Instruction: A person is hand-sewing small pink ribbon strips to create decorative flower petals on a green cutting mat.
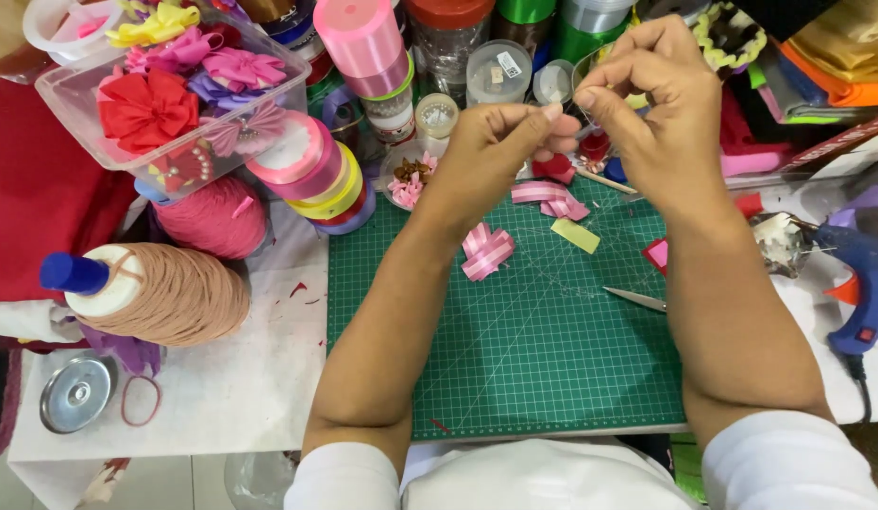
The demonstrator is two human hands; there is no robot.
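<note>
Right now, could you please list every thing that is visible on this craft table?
Cutting mat: one, green, centre.
Folded ribbon pieces: several, pink, on the mat.
Plastic box: one, clear, top left, with fabric flowers, red, pink, yellow.
Ribbon rolls: several, pink and yellow, beside the box.
Yarn cone: one, tan, left.
Yarn ball: one, pink, above the cone.
Glue gun: one, blue, right edge.
Metal lid: one, silver, bottom left.
Left hand: raised, fingertips pinched.
Right hand: raised, fingertips pinched; what they hold is too small to tell.
</note>
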